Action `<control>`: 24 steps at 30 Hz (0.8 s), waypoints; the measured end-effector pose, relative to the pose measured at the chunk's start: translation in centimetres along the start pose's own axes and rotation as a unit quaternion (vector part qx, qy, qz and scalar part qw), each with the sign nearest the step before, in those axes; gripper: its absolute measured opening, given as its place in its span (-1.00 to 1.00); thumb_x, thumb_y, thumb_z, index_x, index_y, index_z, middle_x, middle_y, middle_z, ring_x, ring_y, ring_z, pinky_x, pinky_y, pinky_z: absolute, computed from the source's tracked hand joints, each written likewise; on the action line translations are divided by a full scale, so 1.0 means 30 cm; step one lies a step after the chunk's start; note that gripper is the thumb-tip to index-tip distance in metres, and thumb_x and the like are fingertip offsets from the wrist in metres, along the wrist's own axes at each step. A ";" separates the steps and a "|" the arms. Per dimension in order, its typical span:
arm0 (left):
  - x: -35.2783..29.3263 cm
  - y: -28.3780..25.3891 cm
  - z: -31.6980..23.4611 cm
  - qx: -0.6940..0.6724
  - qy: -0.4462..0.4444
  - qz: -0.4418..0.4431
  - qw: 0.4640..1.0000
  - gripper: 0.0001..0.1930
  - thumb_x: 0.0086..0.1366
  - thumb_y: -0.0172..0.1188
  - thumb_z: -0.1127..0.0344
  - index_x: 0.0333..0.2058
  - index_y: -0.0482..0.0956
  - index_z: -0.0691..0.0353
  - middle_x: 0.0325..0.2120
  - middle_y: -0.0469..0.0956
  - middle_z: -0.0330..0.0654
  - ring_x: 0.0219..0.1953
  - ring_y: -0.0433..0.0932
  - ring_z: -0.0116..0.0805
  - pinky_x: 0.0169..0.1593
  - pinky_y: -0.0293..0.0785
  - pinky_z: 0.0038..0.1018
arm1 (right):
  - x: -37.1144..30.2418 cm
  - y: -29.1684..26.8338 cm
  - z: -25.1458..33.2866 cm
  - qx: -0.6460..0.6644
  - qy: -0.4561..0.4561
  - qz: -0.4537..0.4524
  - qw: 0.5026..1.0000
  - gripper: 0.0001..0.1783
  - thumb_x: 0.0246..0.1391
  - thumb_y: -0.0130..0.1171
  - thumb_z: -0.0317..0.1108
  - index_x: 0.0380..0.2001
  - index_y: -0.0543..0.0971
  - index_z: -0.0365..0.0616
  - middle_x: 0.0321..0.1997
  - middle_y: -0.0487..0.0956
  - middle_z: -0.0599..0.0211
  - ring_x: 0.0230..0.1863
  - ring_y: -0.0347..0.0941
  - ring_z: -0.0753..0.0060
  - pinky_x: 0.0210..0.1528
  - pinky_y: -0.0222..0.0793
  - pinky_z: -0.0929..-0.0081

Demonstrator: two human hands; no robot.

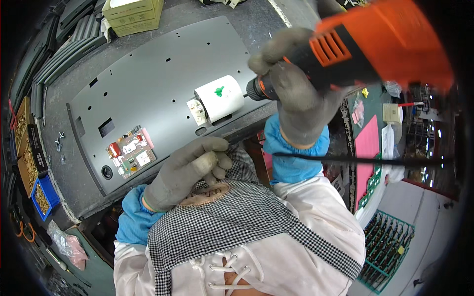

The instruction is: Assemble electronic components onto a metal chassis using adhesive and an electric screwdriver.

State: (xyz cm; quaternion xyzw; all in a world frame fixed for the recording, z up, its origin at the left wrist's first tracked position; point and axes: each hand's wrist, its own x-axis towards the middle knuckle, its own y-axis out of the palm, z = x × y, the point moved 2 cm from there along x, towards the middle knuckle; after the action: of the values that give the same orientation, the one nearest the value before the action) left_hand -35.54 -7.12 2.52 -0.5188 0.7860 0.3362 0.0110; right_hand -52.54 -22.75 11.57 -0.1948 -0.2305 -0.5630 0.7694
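My right hand (pixel 302 101), in a grey glove, grips an orange and black power screwdriver (pixel 340 52). Its dark chuck and bit point left at a white cylinder (pixel 219 98) with a green mark and a pale bracket (pixel 197 112) on its left end. The cylinder sits on a large grey metal panel (pixel 143 74) with holes. A circuit board (pixel 131 153) lies at the panel's near left. My left hand (pixel 190 170), also gloved, is curled with fingertips together above a tan round patch holding small dark pieces (pixel 205 195) on my checked apron. What its fingers hold is hidden.
A yellow box (pixel 132 17) stands behind the panel. Small loose screws (pixel 59 142) lie left of it, near a blue bin (pixel 44 198) of brass-coloured parts. Stacked grey panels (pixel 71 49) fill the far left. A dark cable (pixel 345 159) crosses right of my wrist.
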 end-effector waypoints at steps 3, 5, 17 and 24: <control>-0.029 -0.002 -0.035 0.024 0.027 0.027 0.999 -0.52 0.48 0.03 0.23 0.22 0.33 0.45 -0.07 0.57 -0.02 -0.05 0.59 -0.36 0.01 0.54 -0.46 | 0.024 0.036 0.015 -0.053 0.071 0.017 0.996 -0.72 -0.02 0.22 -0.52 -0.19 0.54 -0.33 -0.34 0.58 0.19 -0.52 0.44 0.47 -0.48 0.40 0.44; -0.072 -0.025 -0.046 0.045 0.078 0.024 0.996 -0.52 0.47 0.04 0.24 0.23 0.32 0.45 -0.05 0.57 -0.01 -0.05 0.59 -0.35 0.03 0.54 -0.44 | 0.047 0.022 -0.010 -0.037 0.055 0.052 0.996 -0.73 -0.04 0.22 -0.52 -0.20 0.55 -0.32 -0.36 0.58 0.21 -0.53 0.44 0.48 -0.49 0.40 0.45; -0.520 -0.456 -0.161 0.261 0.197 -0.570 0.754 -0.47 0.49 0.06 0.10 0.27 0.35 0.36 0.00 0.51 -0.07 0.01 0.53 -0.35 -0.01 0.50 -0.47 | 0.055 -0.014 0.066 0.096 0.085 0.073 0.989 -0.67 -0.23 0.28 -0.57 -0.26 0.62 -0.26 -0.45 0.60 0.32 -0.44 0.51 0.49 -0.38 0.46 0.47; -0.492 -0.529 -0.188 0.195 0.074 -0.442 0.872 -0.58 0.46 0.05 0.16 0.16 0.46 0.29 -0.23 0.54 -0.26 -0.31 0.54 -0.51 -0.29 0.51 -0.55 | 0.091 -0.355 0.230 -0.028 -0.234 0.014 0.972 -0.23 -0.01 0.42 -0.46 0.28 0.33 -0.17 -0.12 0.65 0.22 -0.10 0.60 0.30 0.01 0.53 0.33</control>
State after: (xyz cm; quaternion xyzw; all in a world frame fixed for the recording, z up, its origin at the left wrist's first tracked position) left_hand -13.81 -1.97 4.09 -0.8230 0.5225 0.0969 0.2007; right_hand -62.94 -24.11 19.21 -0.3457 -0.3856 -0.4971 0.6962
